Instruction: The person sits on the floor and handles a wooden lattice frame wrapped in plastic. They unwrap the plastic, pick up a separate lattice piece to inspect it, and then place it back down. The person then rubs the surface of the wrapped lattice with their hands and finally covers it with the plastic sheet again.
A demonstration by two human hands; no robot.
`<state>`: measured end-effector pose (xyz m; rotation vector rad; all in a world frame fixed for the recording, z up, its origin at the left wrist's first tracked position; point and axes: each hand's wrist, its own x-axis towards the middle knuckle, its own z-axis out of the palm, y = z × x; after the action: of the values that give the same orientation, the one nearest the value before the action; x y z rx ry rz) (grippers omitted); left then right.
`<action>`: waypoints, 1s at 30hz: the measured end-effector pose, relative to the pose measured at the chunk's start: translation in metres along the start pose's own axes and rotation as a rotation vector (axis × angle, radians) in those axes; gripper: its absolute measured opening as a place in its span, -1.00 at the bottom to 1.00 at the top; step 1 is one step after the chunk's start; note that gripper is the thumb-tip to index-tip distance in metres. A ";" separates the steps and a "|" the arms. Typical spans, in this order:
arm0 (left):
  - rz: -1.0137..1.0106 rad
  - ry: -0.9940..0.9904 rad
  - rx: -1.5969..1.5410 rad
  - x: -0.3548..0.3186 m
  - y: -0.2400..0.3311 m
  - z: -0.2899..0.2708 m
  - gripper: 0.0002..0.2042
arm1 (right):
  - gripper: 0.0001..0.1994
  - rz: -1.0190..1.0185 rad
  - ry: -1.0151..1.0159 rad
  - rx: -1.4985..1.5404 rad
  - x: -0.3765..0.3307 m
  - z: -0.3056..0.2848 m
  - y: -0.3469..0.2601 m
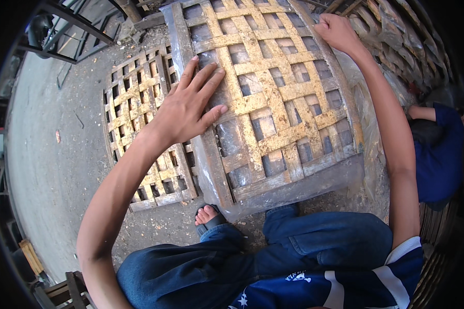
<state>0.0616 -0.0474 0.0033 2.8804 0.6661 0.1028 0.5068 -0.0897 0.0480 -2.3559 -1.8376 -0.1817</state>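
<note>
golden-yellow strips, woven into a lattice panel with a weathered wooden frame, fill the space right in front of the person's knees, with clear plastic sheeting showing under and around the rim. the left hand is spread wide, palm down, on the panel's left rail, fingers apart and their tips reaching over its inner edge to the weave. the right hand is curled narrow into a fist at the far part of the right rail; whether it pinches the wood or the plastic cannot be told. the near rail lies just beyond the blue trousers, so there is little room on that side. a sandalled foot stands close to the near left corner. just beside the left edge, lower down, a second lattice panel lies partly behind the left forearm. past it the grey floor gives the widest room, running out to a dark metal frame at the upper left. the right side is tighter: layered sheets stand beyond the right forearm, and a person in blue is near.
</note>
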 end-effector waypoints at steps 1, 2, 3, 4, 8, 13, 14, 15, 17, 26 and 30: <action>0.011 0.010 0.007 0.001 0.000 0.001 -0.20 | -0.72 -0.043 0.085 0.106 0.004 0.001 0.022; 0.019 0.018 0.016 0.001 0.000 0.001 -0.20 | -0.71 0.036 0.114 0.294 0.008 0.002 0.038; 0.027 0.026 0.025 0.001 -0.001 0.002 -0.20 | -0.70 0.115 0.142 0.481 0.010 0.002 0.052; 0.019 0.019 0.028 0.000 -0.001 0.002 -0.21 | -0.69 0.195 0.168 0.672 0.011 0.005 0.059; 0.011 0.002 0.043 0.003 0.002 -0.002 -0.22 | -0.55 0.388 0.346 -0.075 0.002 0.014 0.097; 0.008 -0.009 0.014 0.002 0.005 -0.005 -0.25 | -0.61 0.213 0.201 0.055 -0.015 0.021 0.084; 0.010 -0.004 -0.017 0.001 0.003 -0.005 -0.25 | -0.64 0.150 0.201 0.039 -0.016 0.020 0.064; 0.007 -0.007 -0.020 0.001 0.002 -0.003 -0.26 | -0.64 0.087 0.152 0.021 -0.019 0.014 0.040; 0.004 -0.010 -0.015 -0.001 0.000 -0.003 -0.26 | -0.65 -0.043 0.064 -0.009 -0.024 0.000 -0.007; 0.018 0.014 0.011 0.001 0.004 -0.004 -0.24 | -0.71 -0.106 0.032 -0.237 -0.024 0.000 -0.034; 0.019 0.012 0.023 0.001 0.000 -0.001 -0.21 | -0.78 -0.127 0.063 -0.320 -0.028 0.013 -0.037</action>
<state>0.0622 -0.0469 0.0046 2.9104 0.6467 0.1162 0.4642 -0.1055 0.0312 -2.3936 -2.0609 -0.6002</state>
